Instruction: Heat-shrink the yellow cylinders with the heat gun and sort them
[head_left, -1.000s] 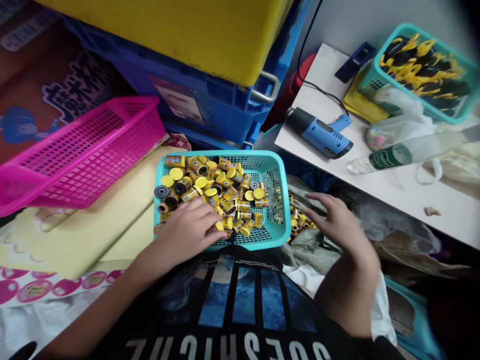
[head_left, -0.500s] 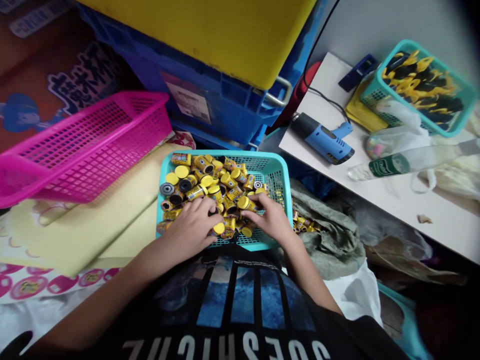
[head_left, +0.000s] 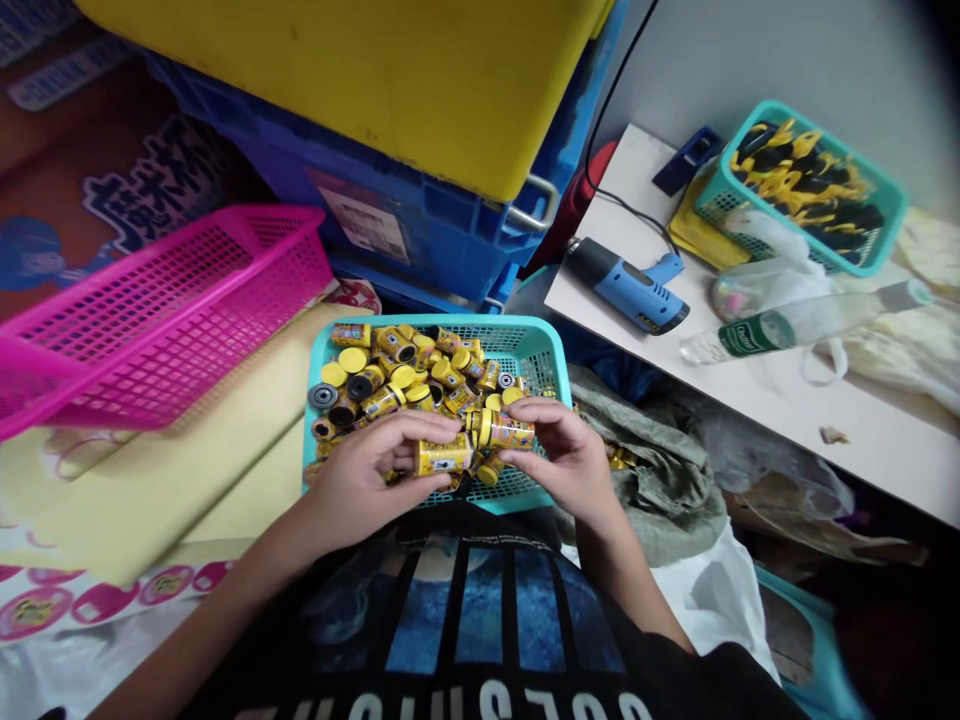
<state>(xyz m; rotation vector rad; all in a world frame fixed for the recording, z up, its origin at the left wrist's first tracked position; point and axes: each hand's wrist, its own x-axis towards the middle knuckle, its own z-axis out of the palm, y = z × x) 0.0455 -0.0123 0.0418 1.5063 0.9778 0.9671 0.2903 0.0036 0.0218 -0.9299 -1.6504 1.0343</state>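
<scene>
A turquoise mesh basket [head_left: 551,345] in front of my body holds a heap of small yellow canisters [head_left: 384,400], some with yellow lids and some with black ends showing. My left hand [head_left: 375,462] grips one yellow-labelled canister [head_left: 444,457] between thumb and fingers. Between the fingertips of my right hand [head_left: 562,452] is another canister [head_left: 510,432], its yellow lid pointing left. Both are raised over the heap, close together. Whether they touch I cannot tell.
A pink basket [head_left: 225,300] stands at left on yellow sheeting. Blue crates [head_left: 442,240] rise behind. On the right-hand table [head_left: 862,400] lie a blue heat gun [head_left: 630,290], a plastic bottle [head_left: 787,325] and a turquoise basket [head_left: 889,235] of black-and-yellow pieces. Grey-green cloth [head_left: 652,490] lies right.
My left hand has come up from the heap with a canister in its grip. My right hand has lifted its canister, and the two are now side by side. The camera view has shifted slightly.
</scene>
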